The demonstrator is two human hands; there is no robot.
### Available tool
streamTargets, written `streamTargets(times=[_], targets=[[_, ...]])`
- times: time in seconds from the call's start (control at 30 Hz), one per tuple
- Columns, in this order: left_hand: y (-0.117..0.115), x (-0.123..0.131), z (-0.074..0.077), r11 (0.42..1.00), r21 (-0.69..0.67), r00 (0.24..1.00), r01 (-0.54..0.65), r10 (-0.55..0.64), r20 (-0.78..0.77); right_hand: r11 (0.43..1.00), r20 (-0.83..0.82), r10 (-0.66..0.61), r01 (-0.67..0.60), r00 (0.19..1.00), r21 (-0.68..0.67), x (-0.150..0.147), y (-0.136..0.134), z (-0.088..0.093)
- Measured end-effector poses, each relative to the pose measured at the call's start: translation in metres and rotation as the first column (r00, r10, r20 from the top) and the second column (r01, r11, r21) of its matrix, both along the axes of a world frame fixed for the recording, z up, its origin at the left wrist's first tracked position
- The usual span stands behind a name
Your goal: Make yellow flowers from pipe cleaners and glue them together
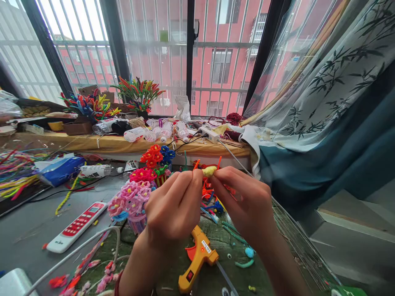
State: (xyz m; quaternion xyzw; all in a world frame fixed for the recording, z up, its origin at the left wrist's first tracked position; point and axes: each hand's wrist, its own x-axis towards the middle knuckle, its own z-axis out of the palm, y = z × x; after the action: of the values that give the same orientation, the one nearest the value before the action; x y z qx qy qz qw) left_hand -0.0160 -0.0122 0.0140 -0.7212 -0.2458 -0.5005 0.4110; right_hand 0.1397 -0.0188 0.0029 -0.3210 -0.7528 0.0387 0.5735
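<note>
OK so, going biggest to smallest, clock dial centred on the grip. The table [24, 230] is pretty cluttered. At 8 o'clock some pink fuzzy flowers [135, 199] are stood upright in a striped pot [138, 225], presumably so the petals don't get squashed. The left hand [173, 207] is held between 7 and 8, the right hand [247, 201] between 4 and 5, both raised, likely so the clutter is cleared and the work can be seen. At 6 a yellow glue gun [199, 259] is laid on its side between the forearms, probably for easy reach. Way out at 8, a white-and-red handset [77, 227] is set well apart, out of the way by the look of it.

Now the fingers: barely parted on both sides, just tip pinches. The left end of a yellow fuzzy piece [210, 171] is gripped by the left one's, the right end by the right thumb and index. It's held dead centre, up off the table, maybe pinched at both ends so it can't twist.
</note>
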Motion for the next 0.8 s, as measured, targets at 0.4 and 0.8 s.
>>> streamTargets(times=[0.4, 0.8], targets=[[0.003, 0.004, -0.007, 0.998, 0.024, 0.993, 0.051, -0.053, 0.107, 0.999, -0.056, 0.003, -0.005, 0.998, -0.038, 0.001, -0.001, 0.003], [-0.008, -0.001, 0.002, 0.977, -0.060, 0.973, 0.205, -0.197, 0.123, 0.988, -0.174, 0.121, -0.101, 0.977, 0.115, 0.006, 0.009, -0.010]])
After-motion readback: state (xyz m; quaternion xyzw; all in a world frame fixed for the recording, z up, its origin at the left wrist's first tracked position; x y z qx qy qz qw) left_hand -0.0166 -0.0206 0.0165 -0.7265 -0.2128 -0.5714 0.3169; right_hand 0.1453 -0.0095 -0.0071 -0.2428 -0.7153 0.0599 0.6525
